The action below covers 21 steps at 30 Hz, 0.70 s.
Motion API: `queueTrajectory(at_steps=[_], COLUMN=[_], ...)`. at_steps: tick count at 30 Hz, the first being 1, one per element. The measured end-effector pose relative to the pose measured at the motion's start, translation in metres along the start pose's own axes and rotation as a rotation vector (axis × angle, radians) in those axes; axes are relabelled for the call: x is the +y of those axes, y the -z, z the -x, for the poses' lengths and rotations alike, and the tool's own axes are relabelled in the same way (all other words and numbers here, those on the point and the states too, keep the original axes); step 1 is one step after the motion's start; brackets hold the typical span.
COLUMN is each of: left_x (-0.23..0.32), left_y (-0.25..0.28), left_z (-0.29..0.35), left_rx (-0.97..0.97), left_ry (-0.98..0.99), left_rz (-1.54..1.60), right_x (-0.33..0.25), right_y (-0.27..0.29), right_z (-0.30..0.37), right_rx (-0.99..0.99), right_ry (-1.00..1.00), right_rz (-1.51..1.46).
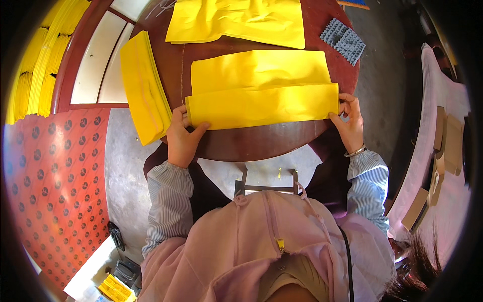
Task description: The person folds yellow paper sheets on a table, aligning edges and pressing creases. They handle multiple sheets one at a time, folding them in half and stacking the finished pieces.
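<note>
A yellow sheet (pixel 261 106), of paper or thin cloth, lies in front of me on the round red-brown table (pixel 241 143). Its near part is folded up into a long band across the far part. At the band's left end, my left hand (pixel 182 140) grips the edge, thumb on top and fingers partly hidden behind. The right end is pinched between the thumb and fingers of my right hand (pixel 350 123). Beyond it lies a pile of flat yellow sheets (pixel 236 20). Left of my left hand, a stack of folded yellow sheets (pixel 145 88) overhangs the table edge.
A grey bumpy pad (pixel 343 41) rests at the table's far right. More yellow stacks (pixel 43 65) stand at the far left, above a red patterned floor covering (pixel 60 186). Opened cardboard boxes (pixel 435 171) sit on a pink cloth at right. A stool frame (pixel 266 189) shows below.
</note>
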<state>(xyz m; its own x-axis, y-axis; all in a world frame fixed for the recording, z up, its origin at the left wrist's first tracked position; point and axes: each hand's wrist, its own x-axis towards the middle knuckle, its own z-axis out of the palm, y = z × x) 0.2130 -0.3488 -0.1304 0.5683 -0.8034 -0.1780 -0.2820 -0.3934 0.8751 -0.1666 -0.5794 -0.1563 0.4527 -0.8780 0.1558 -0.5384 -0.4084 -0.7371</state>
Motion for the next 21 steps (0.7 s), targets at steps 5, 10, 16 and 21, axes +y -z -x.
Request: queueTrajectory(at_steps=[5,10,16,21], left_x=[0.001,0.002,-0.003,-0.006], left_y=[-0.001,-0.002,-0.002,-0.001], left_z=[-0.001,-0.001,-0.001,-0.002], left_rx=[0.019,0.036,0.021,-0.002], left_ry=[-0.041,-0.097,-0.077,-0.048], left_rz=[-0.099,-0.163,-0.056,-0.078], right_x=[-0.003,-0.005,-0.002,-0.007], right_y=[-0.002,-0.004,0.003,0.011], right_z=[0.001,0.000,-0.002,-0.004], right_rx=[0.030,0.039,-0.040,-0.095], right_ry=[-0.009,-0.013,-0.067,-0.078], right_rz=[0.031,0.025,-0.002,0.021])
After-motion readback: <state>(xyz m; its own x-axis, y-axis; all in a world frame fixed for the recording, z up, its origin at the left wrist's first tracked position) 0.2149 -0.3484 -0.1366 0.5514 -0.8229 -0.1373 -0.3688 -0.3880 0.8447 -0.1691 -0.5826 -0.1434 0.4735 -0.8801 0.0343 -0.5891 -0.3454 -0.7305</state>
